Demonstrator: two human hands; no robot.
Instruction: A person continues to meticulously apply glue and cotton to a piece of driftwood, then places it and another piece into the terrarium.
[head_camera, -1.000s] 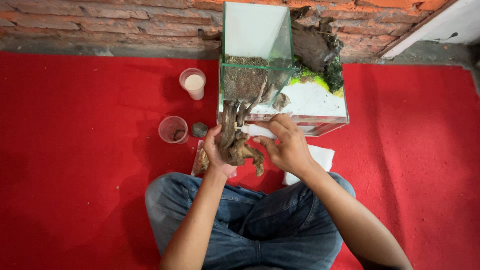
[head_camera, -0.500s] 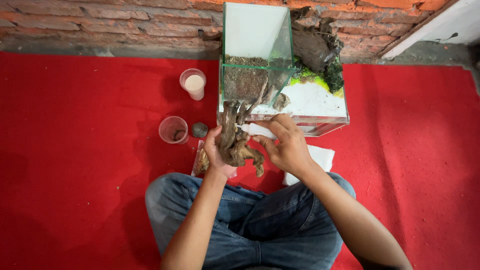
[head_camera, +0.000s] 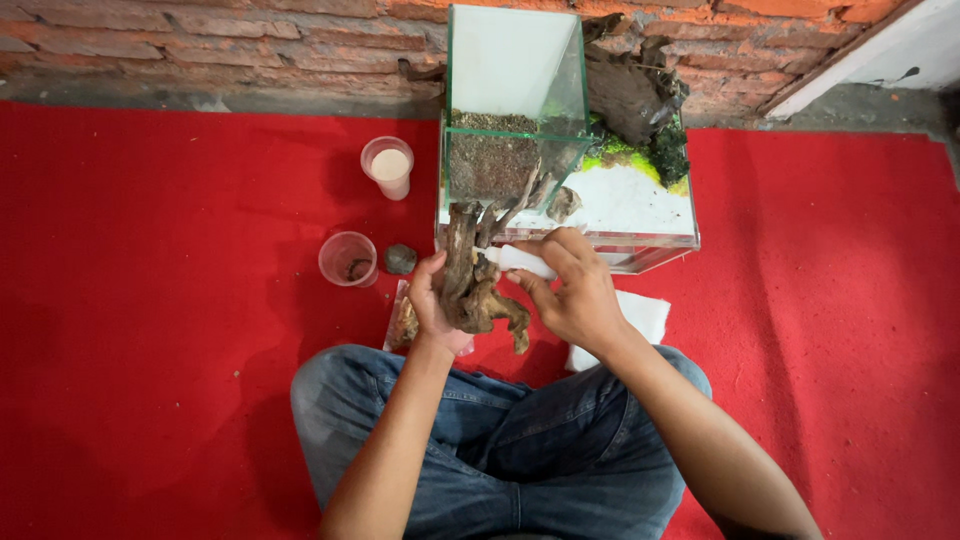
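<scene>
My left hand (head_camera: 430, 305) grips a gnarled brown piece of driftwood (head_camera: 470, 280) from its left side, holding it upright above my lap. My right hand (head_camera: 575, 290) holds a small white tube-like object (head_camera: 522, 260) with its tip against the upper part of the wood. Just behind them stands a glass tank (head_camera: 510, 110) with dark gravel, white sand, green moss and a dark rock inside.
A cup of white powder (head_camera: 389, 165), a clear cup (head_camera: 347, 258) and a small grey stone (head_camera: 400, 259) sit on the red carpet at left. White paper (head_camera: 640, 315) lies under my right wrist. A brick wall (head_camera: 200, 30) runs behind. My jeans-clad legs (head_camera: 520, 440) are crossed below.
</scene>
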